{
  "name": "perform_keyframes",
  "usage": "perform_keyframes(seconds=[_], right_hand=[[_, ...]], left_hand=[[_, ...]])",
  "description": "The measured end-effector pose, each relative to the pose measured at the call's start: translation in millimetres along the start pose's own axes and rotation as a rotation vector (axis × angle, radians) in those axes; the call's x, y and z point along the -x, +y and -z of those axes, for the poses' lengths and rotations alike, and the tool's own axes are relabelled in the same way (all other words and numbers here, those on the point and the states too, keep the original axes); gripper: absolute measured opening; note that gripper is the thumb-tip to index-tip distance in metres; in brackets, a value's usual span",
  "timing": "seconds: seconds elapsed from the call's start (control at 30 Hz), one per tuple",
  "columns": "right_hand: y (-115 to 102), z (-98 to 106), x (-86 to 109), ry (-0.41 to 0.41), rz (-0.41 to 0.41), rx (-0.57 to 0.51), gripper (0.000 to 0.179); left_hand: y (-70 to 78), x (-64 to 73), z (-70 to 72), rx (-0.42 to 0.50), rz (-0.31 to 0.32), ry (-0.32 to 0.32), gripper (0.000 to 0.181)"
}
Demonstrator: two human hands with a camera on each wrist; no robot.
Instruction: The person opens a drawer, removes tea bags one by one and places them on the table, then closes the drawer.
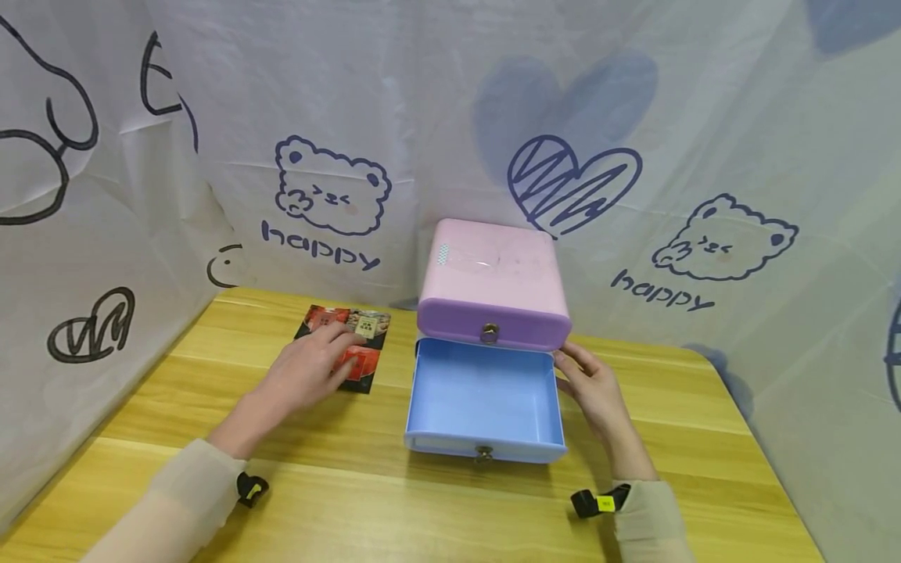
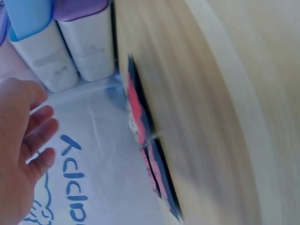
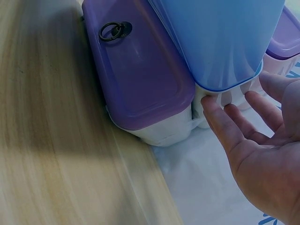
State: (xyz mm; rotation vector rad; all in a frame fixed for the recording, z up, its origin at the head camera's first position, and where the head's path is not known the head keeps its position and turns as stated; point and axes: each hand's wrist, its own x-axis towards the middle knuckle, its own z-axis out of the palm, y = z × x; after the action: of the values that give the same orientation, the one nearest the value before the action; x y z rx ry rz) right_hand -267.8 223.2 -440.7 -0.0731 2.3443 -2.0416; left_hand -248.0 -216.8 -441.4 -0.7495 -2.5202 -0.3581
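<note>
Head view showed me a small drawer box (image 1: 493,281) at the back middle of the wooden bench (image 1: 450,500), with its blue lower drawer (image 1: 486,399) already pulled well out and holding nothing I could see. The purple upper drawer (image 1: 493,324) sat pushed in. A dark printed packet (image 1: 348,344) lay flat on the bench just left of the box, not yet lifted, so I judged the opening done and the packet not yet moved into the drawer.

My left hand (image 1: 310,367) lay palm down on the packet, fingers relaxed and spread across it, gripping nothing. My right hand (image 1: 594,387) rested beside the right wall of the open drawer, fingers straight and loosely apart; the right wrist view had the fingertips (image 3: 211,105) touching the white casing under the blue drawer. Both forearms reached in from the near edge.
</note>
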Motion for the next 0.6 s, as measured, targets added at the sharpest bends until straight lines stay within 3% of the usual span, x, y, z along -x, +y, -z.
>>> perform_keyframes(seconds=[0.13, 0.3, 0.6], right_hand=[[0, 1, 0.1, -0.001, 0.003, -0.003, 0.053], [-1, 1, 0.2, -0.001, 0.002, -0.005, 0.052], [-1, 0, 0.5, 0.004, 0.005, -0.008, 0.053]], left_hand=[[10.2, -1.7, 5.9, 0.021, -0.045, 0.108, 0.033], [29.9, -7.8, 12.9, 0.053, -0.191, 0.254, 0.029], [71.2, -20.1, 17.8, 0.120, -0.400, 0.312, 0.022]])
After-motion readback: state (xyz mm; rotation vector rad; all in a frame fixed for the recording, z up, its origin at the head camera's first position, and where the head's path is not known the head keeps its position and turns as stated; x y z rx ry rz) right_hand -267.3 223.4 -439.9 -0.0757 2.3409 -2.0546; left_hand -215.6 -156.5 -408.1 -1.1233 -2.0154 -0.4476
